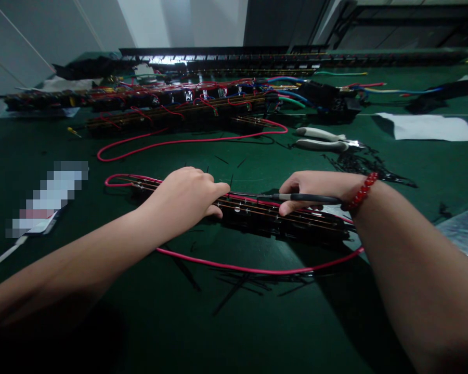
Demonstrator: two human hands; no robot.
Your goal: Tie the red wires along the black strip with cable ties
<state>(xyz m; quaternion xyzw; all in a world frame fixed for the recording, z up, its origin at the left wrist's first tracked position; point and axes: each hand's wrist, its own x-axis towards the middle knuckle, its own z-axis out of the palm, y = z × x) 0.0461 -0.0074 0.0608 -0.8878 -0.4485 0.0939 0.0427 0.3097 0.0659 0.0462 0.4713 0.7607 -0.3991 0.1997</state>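
A long black bar assembly (257, 219) with copper-coloured rods along its top lies across the table in front of me. My left hand (187, 193) is closed over its left half, the thumb on the near side. A red cable (257, 271) loops around the assembly, and part of it runs along the top. My right hand (306, 187) is closed on thin-nosed pliers (312, 198) with dark handles. Their narrow tips point left along the bar, close to my left fingertips. The palm side of each hand is hidden.
Grey-handled cutters (323, 140) lie beyond my right hand, near a pile of black cable-tie scraps (370, 163). More wired bar assemblies (187, 101) fill the back. White paper (432, 127) is at right, a phone-like object (49, 200) with a white cord at left. Black strips (234, 291) are scattered in front.
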